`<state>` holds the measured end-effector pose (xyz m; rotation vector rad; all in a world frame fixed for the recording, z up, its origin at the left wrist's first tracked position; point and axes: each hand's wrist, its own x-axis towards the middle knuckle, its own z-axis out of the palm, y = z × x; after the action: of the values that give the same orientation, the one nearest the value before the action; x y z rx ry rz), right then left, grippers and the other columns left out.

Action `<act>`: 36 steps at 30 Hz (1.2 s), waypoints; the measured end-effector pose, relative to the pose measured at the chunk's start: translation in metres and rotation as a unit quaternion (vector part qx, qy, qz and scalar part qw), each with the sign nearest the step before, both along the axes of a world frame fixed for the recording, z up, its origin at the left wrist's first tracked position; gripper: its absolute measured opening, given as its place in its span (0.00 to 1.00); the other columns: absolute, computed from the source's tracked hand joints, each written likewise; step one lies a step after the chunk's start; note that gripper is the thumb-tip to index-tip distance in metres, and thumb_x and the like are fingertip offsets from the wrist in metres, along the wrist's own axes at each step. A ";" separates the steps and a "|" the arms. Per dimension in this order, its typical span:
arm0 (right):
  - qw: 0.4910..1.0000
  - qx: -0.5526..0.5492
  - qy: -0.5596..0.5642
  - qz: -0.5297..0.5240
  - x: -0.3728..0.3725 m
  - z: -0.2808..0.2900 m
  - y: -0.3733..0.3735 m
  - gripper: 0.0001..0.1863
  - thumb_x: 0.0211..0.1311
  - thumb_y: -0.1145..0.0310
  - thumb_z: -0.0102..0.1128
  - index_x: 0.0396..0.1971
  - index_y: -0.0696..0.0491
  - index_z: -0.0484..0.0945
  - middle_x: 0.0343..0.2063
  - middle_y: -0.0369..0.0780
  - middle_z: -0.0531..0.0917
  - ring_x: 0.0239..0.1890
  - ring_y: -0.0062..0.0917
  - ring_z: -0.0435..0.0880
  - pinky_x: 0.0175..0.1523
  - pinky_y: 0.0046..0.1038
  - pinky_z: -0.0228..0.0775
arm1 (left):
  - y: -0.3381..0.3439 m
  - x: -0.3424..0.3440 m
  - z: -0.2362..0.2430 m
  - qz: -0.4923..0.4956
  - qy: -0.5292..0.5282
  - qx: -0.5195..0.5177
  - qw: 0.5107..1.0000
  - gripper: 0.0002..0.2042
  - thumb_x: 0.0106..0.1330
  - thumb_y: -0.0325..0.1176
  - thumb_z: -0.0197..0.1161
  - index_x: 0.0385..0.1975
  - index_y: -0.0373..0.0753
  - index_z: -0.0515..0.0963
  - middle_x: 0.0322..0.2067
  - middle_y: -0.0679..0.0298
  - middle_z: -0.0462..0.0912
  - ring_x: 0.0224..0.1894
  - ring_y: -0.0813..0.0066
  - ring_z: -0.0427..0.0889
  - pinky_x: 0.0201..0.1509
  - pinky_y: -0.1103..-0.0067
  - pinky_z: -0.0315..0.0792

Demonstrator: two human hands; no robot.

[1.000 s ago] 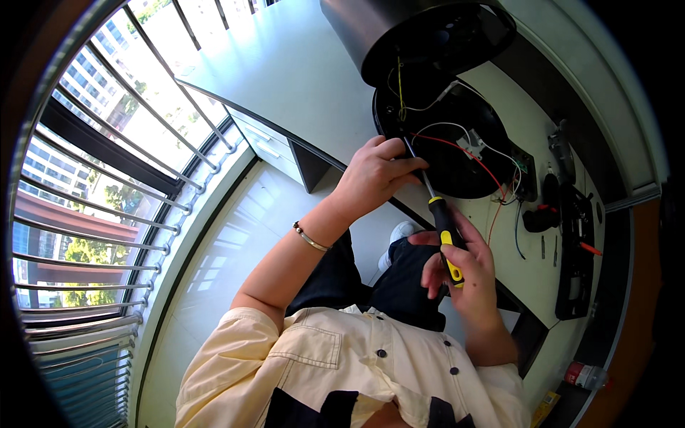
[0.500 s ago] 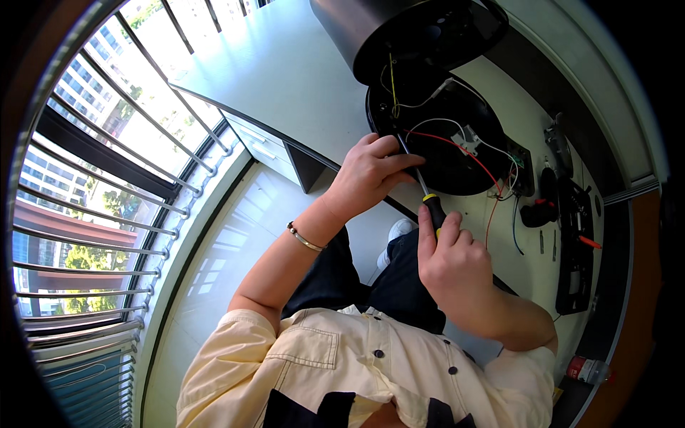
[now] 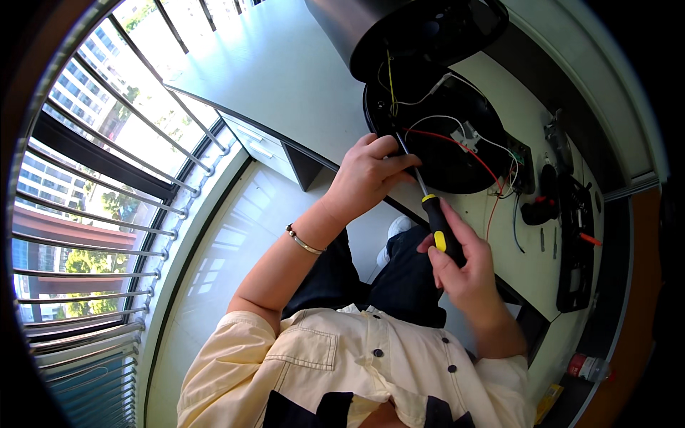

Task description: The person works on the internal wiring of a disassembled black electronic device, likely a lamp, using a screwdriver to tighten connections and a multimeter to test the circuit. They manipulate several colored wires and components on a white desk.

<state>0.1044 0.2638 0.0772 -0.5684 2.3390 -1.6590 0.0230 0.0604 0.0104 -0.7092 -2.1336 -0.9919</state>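
Observation:
A screwdriver (image 3: 444,227) with a black and yellow handle points away from me into a round black appliance shell (image 3: 457,171), its tip down by the shell's near left rim. My right hand (image 3: 467,274) is closed round the handle, fingers along its right side and thumb beneath. My left hand (image 3: 367,171) steadies the metal shaft with its fingers, close to the shell's rim. Whatever the tip meets is too dark to make out. Red, white and yellow wires (image 3: 449,134) cross the open shell, with a white connector (image 3: 465,139) among them.
A dark cylindrical housing (image 3: 349,28) lies tipped behind the shell, joined by wires. To the right are a circuit board (image 3: 523,167), a black and red power tool (image 3: 542,203), loose bits (image 3: 542,240) and a black tool case (image 3: 574,246). Window bars (image 3: 107,171) run along the left.
My right hand has turned on the screwdriver handle, showing its yellow patch, and the right forearm has swung inward. My left hand has barely moved.

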 end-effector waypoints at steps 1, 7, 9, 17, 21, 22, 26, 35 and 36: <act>0.986 0.119 0.110 0.035 -0.004 0.004 0.000 0.31 0.54 0.75 0.55 0.60 0.63 0.62 0.29 0.43 0.79 0.17 0.23 0.74 0.20 0.25 0.68 | 0.000 0.000 -0.001 0.002 0.004 0.003 1.000 0.14 0.44 0.33 0.69 0.35 0.47 0.82 0.24 0.66 0.65 0.28 0.67 0.67 0.33 0.74 0.66; 0.655 0.561 0.497 0.093 -0.004 0.015 -0.008 0.30 0.43 0.74 0.57 0.53 0.60 0.73 0.22 0.43 0.73 0.14 0.22 0.69 0.17 0.22 0.63 | -0.001 -0.001 -0.004 0.009 0.016 0.003 1.000 0.15 0.43 0.34 0.70 0.34 0.46 0.82 0.23 0.67 0.65 0.28 0.68 0.66 0.33 0.75 0.65; 0.649 0.559 0.508 0.088 -0.005 0.016 -0.008 0.30 0.42 0.74 0.57 0.53 0.57 0.75 0.23 0.43 0.73 0.15 0.22 0.70 0.16 0.21 0.62 | 0.000 -0.001 -0.004 0.014 0.008 0.000 1.000 0.15 0.44 0.34 0.69 0.35 0.46 0.83 0.24 0.67 0.66 0.28 0.68 0.66 0.33 0.75 0.66; 0.957 0.152 0.247 0.022 -0.021 0.005 0.012 0.35 0.50 0.72 0.60 0.62 0.58 0.62 0.38 0.50 0.79 0.23 0.28 0.77 0.28 0.30 0.71 | 0.001 -0.001 0.002 0.026 -0.020 0.003 0.999 0.20 0.45 0.34 0.70 0.41 0.42 0.82 0.27 0.66 0.70 0.30 0.68 0.70 0.34 0.75 0.68; 0.980 -0.073 -0.178 -0.059 -0.024 0.009 0.005 0.38 0.49 0.72 0.53 0.65 0.57 0.57 0.44 0.47 0.77 0.22 0.20 0.75 0.21 0.17 0.64 | -0.015 0.004 0.008 0.064 -0.015 -0.057 0.996 0.21 0.42 0.35 0.71 0.41 0.43 0.82 0.28 0.66 0.74 0.30 0.67 0.73 0.34 0.74 0.71; 0.972 -0.133 -0.182 -0.064 -0.025 0.003 0.003 0.39 0.48 0.70 0.51 0.65 0.59 0.55 0.43 0.49 0.77 0.17 0.18 0.73 0.18 0.12 0.58 | -0.018 0.005 0.007 0.070 -0.010 -0.063 0.996 0.21 0.41 0.35 0.71 0.40 0.44 0.82 0.27 0.67 0.74 0.30 0.67 0.72 0.34 0.75 0.71; 0.955 -0.182 -0.194 -0.127 -0.014 0.002 0.002 0.37 0.51 0.67 0.49 0.64 0.61 0.55 0.34 0.49 0.80 0.12 0.14 0.68 0.12 0.13 0.53 | -0.019 0.004 0.004 0.045 0.047 -0.087 0.994 0.19 0.42 0.42 0.70 0.37 0.46 0.83 0.27 0.70 0.75 0.36 0.67 0.70 0.44 0.71 0.67; 0.979 -0.096 -0.148 -0.105 -0.023 0.003 0.003 0.31 0.50 0.68 0.47 0.57 0.64 0.66 0.32 0.46 0.77 0.12 0.14 0.69 0.12 0.12 0.55 | -0.013 -0.002 0.014 0.031 0.046 -0.096 0.994 0.13 0.52 0.42 0.66 0.37 0.47 0.84 0.25 0.73 0.78 0.37 0.72 0.70 0.48 0.73 0.64; 0.980 -0.093 -0.145 -0.102 -0.023 0.003 0.003 0.31 0.50 0.68 0.48 0.57 0.64 0.66 0.32 0.46 0.77 0.13 0.14 0.69 0.12 0.12 0.55 | -0.011 -0.004 0.017 0.020 0.041 -0.105 0.993 0.12 0.53 0.42 0.65 0.36 0.47 0.84 0.24 0.73 0.77 0.36 0.72 0.70 0.47 0.72 0.65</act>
<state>0.0810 0.2671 0.0801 -0.1034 2.1038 -1.9154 0.0193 0.0498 0.0274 -0.7904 -2.1916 -0.7115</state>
